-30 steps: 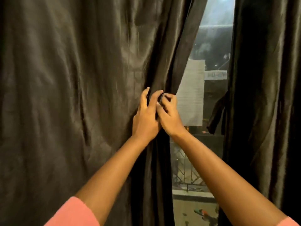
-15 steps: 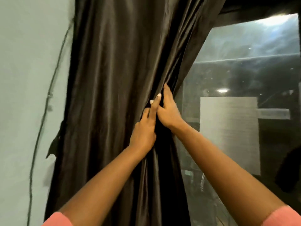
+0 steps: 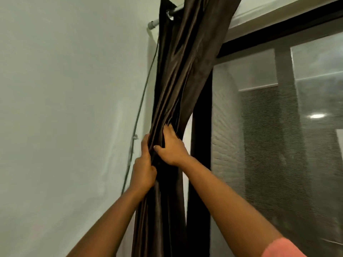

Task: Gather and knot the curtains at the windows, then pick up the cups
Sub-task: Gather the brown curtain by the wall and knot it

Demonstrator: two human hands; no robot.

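A dark brown satin curtain (image 3: 178, 75) hangs from a metal rod (image 3: 157, 21) at the top, bunched into a narrow column beside the window's left edge. My left hand (image 3: 143, 169) grips the bunch from its left side, fingers curled into the folds. My right hand (image 3: 171, 145) holds the bunch just above and to the right, thumb and fingers wrapped round the fabric. Both hands touch each other's level at mid-height of the curtain. No cups are in view.
A pale wall (image 3: 65, 108) fills the left, with a thin cable (image 3: 141, 108) running down it beside the curtain. The dark window frame (image 3: 202, 145) and meshed glass (image 3: 287, 145) fill the right.
The curtain has been drawn left from a wide spread into a tight bundle at the wall. Both hands moved left with it, and the view tilted up to show the rod.
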